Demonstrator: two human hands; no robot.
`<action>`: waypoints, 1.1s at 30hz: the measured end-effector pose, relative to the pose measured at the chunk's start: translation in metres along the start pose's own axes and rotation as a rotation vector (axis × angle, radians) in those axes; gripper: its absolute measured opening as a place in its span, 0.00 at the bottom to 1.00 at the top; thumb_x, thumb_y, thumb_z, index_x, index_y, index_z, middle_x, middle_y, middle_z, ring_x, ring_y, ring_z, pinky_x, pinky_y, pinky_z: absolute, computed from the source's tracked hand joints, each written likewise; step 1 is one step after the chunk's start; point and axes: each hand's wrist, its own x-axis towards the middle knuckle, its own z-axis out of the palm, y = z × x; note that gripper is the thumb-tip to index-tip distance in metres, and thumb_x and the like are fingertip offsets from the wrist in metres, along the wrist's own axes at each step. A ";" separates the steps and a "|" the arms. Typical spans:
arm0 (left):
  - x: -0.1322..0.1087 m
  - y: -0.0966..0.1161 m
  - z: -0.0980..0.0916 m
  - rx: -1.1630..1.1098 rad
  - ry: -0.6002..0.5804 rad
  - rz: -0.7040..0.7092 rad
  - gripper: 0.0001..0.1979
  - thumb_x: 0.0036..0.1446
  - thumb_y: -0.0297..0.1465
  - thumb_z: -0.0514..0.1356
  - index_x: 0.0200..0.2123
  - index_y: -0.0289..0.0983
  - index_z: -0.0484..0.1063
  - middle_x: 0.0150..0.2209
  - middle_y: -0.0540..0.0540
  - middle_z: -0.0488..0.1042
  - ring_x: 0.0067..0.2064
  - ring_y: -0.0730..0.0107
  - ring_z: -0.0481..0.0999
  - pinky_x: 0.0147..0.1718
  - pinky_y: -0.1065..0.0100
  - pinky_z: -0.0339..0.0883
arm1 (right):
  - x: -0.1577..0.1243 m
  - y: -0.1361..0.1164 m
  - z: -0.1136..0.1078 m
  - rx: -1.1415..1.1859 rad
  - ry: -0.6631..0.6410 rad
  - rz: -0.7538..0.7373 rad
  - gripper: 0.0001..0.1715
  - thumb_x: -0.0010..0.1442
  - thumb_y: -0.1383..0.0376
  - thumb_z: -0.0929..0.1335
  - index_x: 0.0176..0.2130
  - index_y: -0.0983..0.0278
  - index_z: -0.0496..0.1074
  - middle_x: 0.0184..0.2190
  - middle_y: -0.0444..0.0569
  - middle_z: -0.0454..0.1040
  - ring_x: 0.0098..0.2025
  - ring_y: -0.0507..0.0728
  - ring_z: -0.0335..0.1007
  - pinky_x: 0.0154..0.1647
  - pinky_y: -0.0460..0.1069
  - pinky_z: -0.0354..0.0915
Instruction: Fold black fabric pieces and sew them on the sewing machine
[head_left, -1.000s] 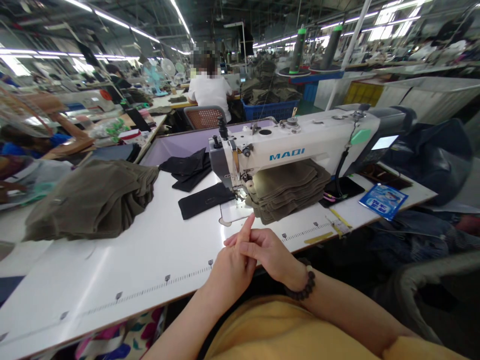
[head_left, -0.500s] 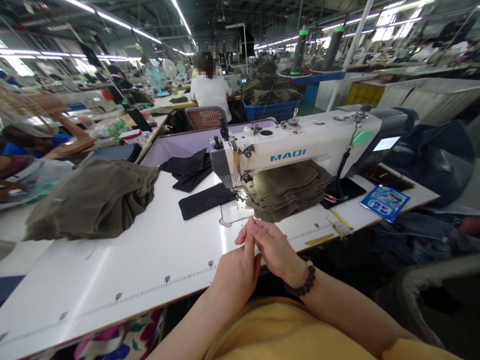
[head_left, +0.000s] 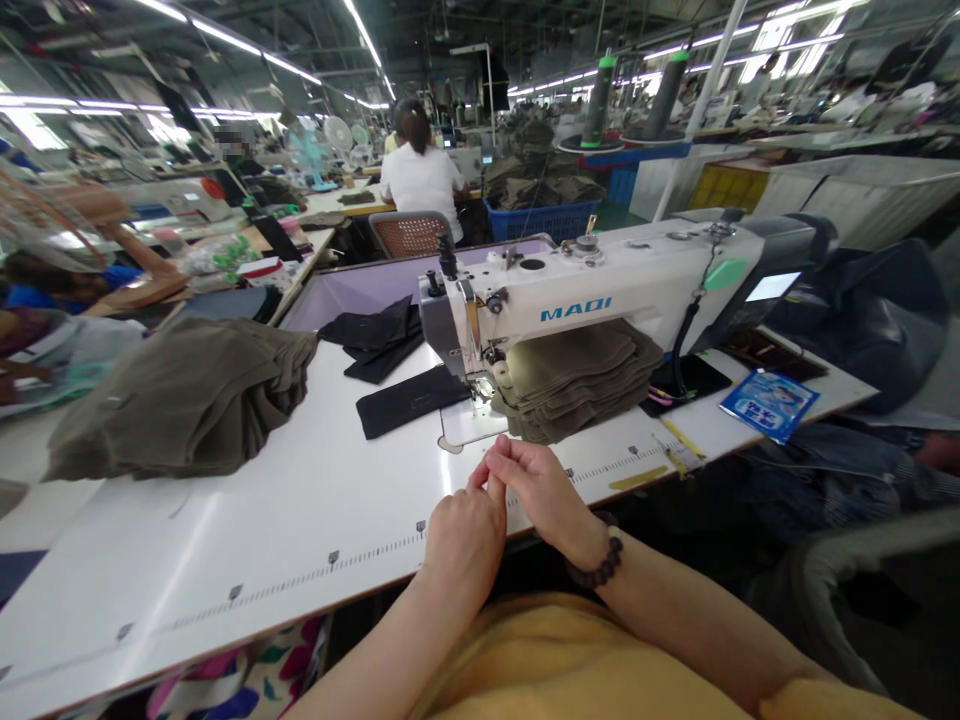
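Note:
My left hand [head_left: 465, 535] and my right hand [head_left: 536, 488] meet at the near edge of the white sewing table [head_left: 300, 500]. The left is curled with one finger raised, and the right hand's fingers are closed round that finger. A dark bead bracelet [head_left: 600, 568] sits on my right wrist. Just beyond the hands stands a white sewing machine [head_left: 600, 290], with a stack of olive fabric pieces [head_left: 577, 385] under its arm. A black fabric piece [head_left: 409, 398] lies left of the needle.
A big heap of olive cloth [head_left: 187, 395] lies on the table's left, with more black pieces [head_left: 375, 335] behind it. A blue packet [head_left: 766, 404] lies at the right end. A person in a white shirt [head_left: 420, 180] sits ahead, near a blue basket [head_left: 551, 218].
My left hand's stretched fingers have curled in. The right hand has closed round the raised finger, and both hands have shifted slightly forward.

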 end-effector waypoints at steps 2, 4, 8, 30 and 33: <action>0.000 -0.001 0.005 -0.042 0.035 -0.012 0.20 0.57 0.22 0.47 0.54 0.28 0.56 0.30 0.40 0.75 0.30 0.63 0.76 0.25 0.68 0.68 | 0.002 0.002 -0.001 0.088 -0.035 0.042 0.16 0.52 0.55 0.66 0.26 0.65 0.73 0.28 0.47 0.73 0.32 0.52 0.66 0.34 0.47 0.62; 0.000 -0.002 0.008 -0.151 0.063 -0.020 0.26 0.58 0.24 0.48 0.58 0.28 0.46 0.30 0.41 0.75 0.29 0.63 0.76 0.25 0.68 0.67 | 0.003 0.003 -0.003 0.251 -0.115 0.084 0.18 0.53 0.53 0.66 0.30 0.66 0.73 0.31 0.49 0.74 0.35 0.53 0.68 0.37 0.48 0.63; -0.004 -0.006 0.012 -0.512 0.098 0.078 0.35 0.57 0.25 0.48 0.60 0.27 0.26 0.29 0.44 0.76 0.28 0.64 0.75 0.25 0.67 0.66 | 0.004 0.003 -0.006 0.501 -0.263 0.099 0.18 0.51 0.52 0.68 0.30 0.66 0.72 0.30 0.48 0.74 0.33 0.52 0.68 0.39 0.48 0.62; -0.027 -0.054 -0.002 -0.038 0.050 0.591 0.16 0.57 0.29 0.50 0.49 0.49 0.56 0.27 0.52 0.72 0.24 0.66 0.72 0.20 0.70 0.61 | -0.031 -0.037 -0.030 -0.833 -0.537 -0.068 0.15 0.56 0.67 0.60 0.22 0.64 0.69 0.21 0.44 0.71 0.26 0.50 0.64 0.28 0.43 0.54; -0.026 -0.051 0.004 0.043 0.050 0.592 0.10 0.58 0.32 0.50 0.44 0.47 0.60 0.25 0.52 0.71 0.21 0.65 0.70 0.16 0.70 0.56 | -0.037 -0.033 -0.029 -0.978 -0.506 -0.142 0.14 0.57 0.67 0.59 0.24 0.64 0.68 0.24 0.45 0.72 0.27 0.51 0.65 0.27 0.43 0.54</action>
